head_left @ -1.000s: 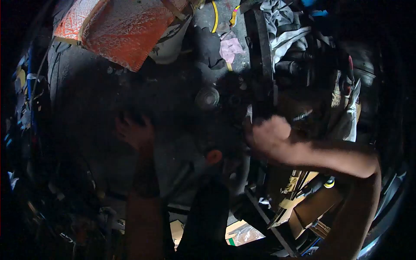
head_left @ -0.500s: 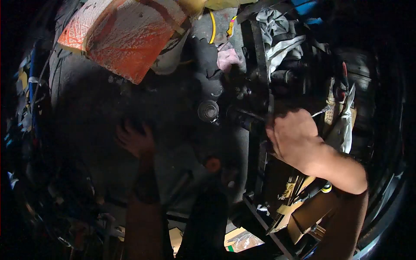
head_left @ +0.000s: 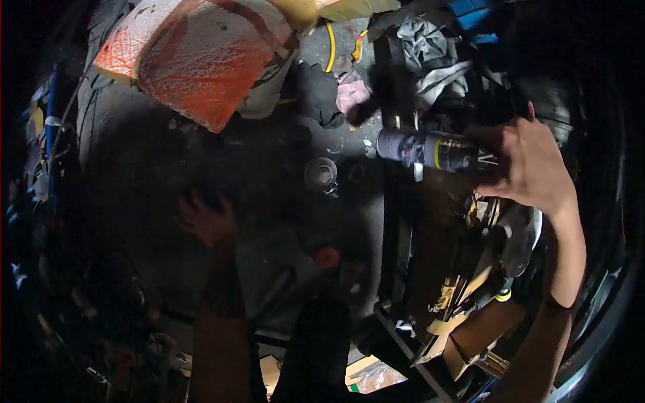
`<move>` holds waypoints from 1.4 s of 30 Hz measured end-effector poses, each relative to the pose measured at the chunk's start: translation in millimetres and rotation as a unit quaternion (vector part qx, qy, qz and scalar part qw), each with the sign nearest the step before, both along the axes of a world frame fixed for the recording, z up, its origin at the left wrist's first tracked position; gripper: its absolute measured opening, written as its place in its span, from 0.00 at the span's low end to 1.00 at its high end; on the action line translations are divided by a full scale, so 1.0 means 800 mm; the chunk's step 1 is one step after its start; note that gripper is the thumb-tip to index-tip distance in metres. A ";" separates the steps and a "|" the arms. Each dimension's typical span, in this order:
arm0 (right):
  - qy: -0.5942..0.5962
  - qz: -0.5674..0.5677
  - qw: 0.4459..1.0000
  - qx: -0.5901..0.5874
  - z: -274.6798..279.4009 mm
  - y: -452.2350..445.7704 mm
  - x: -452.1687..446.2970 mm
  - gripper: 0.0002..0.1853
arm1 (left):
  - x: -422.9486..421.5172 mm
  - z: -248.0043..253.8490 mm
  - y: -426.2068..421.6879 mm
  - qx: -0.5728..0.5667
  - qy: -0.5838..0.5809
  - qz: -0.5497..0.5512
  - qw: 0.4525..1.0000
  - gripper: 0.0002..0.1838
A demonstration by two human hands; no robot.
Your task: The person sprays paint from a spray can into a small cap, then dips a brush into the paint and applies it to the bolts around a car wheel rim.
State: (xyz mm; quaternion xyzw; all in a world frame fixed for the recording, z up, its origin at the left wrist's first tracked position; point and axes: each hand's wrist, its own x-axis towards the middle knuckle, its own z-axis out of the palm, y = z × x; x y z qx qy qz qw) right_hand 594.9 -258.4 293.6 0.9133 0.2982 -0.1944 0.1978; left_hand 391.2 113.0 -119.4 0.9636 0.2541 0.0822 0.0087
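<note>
My right hand (head_left: 531, 164) is at the right, with its fingers curled round one end of an aerosol can (head_left: 420, 149). The can lies almost level, with a grey label and a yellow ring, and its base points left over the edge of the dark table (head_left: 269, 248). In the shadow at the left, my left hand (head_left: 209, 218) rests with fingers spread and holds nothing. A small round clear cup (head_left: 321, 174) stands between the two hands. Nearer to me is an orange-red round piece (head_left: 326, 257).
An orange and white block (head_left: 201, 67) fills the upper left. Beyond the cup lies a pink cloth (head_left: 352, 94). Grey crumpled cloth (head_left: 430, 50) sits at the upper right. Along the right side are a metal frame (head_left: 410, 342) and an open cardboard box (head_left: 480, 336).
My right hand has moved right and away from me, and the aerosol can now shows clearly in it. My left hand has stayed nearly still.
</note>
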 end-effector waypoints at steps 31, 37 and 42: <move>0.136 -0.042 0.988 0.058 -0.129 0.146 -0.042 0.20 | -0.002 0.001 0.000 -0.046 0.035 0.015 0.998 0.37; 0.083 0.161 0.977 0.116 -0.210 0.140 -0.037 0.21 | 0.006 0.009 -0.002 -0.068 0.020 0.011 0.997 0.37; 0.019 0.044 0.971 0.232 -0.138 0.118 0.021 0.26 | -0.009 -0.001 -0.005 -0.067 0.045 0.011 0.997 0.38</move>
